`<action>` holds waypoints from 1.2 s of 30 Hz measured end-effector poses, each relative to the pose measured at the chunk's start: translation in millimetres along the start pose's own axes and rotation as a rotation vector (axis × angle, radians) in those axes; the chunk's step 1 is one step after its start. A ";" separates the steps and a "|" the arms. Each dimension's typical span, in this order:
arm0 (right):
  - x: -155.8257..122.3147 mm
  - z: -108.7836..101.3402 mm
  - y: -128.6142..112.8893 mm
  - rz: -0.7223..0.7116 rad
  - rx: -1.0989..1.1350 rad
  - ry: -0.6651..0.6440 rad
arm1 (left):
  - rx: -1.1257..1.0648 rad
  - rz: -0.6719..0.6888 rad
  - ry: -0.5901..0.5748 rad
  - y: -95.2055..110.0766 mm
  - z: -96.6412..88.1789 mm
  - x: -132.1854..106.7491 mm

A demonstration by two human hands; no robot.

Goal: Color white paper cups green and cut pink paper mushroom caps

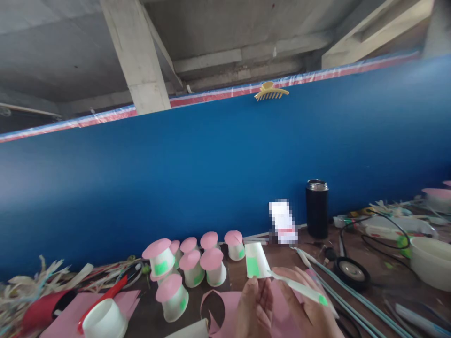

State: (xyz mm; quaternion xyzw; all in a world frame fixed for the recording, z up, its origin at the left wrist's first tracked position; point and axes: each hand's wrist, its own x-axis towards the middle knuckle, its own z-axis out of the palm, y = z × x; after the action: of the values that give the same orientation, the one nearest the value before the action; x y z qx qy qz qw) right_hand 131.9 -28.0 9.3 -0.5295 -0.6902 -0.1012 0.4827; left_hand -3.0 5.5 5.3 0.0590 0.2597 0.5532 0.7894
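Note:
My left hand (254,307) is closed at the lower edge of a curved white paper piece (261,257) with a bright green patch. Close beside it, my right hand (307,300) is closed on a narrow white strip (299,287) with a green end; the strip's other end reaches the paper piece. Pink paper (229,312) with a rounded cut-out lies beneath my hands. To the left stand several white cups (172,305) topped with pink paper discs (169,287), some showing green patches. The right fingers are slightly blurred.
A blue partition (211,178) rises behind the table. A black flask (317,209) and a blurred-out phone-like object (283,221) stand before it. A tape roll (351,272), cables and a white bowl (431,263) are at right; red-handled scissors (105,298) and a white cup (105,321) are at left.

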 end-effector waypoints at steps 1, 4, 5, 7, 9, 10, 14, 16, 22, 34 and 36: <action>0.0 0.9 -0.5 -0.008 -0.012 -0.010 | 0.001 0.015 -0.008 -0.8 0.3 -1.2; 1.1 2.1 -3.7 -0.047 -0.032 -0.039 | 0.020 0.063 -0.009 -2.6 1.5 -4.8; 1.7 1.9 -5.0 -0.056 -0.038 -0.041 | 0.028 0.071 -0.007 -2.8 1.8 -5.7; 3.0 1.1 -7.4 -0.055 -0.047 -0.047 | 0.037 0.075 -0.009 -2.6 1.6 -7.0; 4.0 0.2 -9.1 -0.043 -0.045 -0.075 | 0.053 0.081 -0.016 -2.2 0.8 -8.0; 4.4 -0.2 -9.7 -0.040 -0.037 -0.084 | 0.063 0.084 -0.026 -2.0 0.3 -8.5; 5.0 -0.6 -10.8 -0.049 -0.010 -0.077 | 0.094 0.088 -0.094 -1.9 -1.6 -9.6; 5.1 -0.8 -11.1 -0.051 -0.013 -0.073 | 0.094 0.090 -0.119 -1.8 -2.2 -9.4; 5.7 -0.5 -11.0 -0.057 -0.047 -0.071 | 0.089 0.083 -0.112 -1.7 -3.6 -8.1; 7.3 -1.0 -10.2 -0.113 -0.064 -0.023 | 0.101 0.089 -0.156 -2.9 -2.8 -8.8; 6.6 0.0 -9.3 -0.107 -0.074 -0.038 | 0.092 0.090 -0.148 -3.3 -3.1 -8.3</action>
State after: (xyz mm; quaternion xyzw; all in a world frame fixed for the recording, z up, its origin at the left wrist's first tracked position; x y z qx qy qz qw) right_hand 124.4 -27.7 17.9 -0.5109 -0.7224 -0.1423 0.4436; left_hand -3.8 -3.8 4.2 0.1478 0.2229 0.5696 0.7772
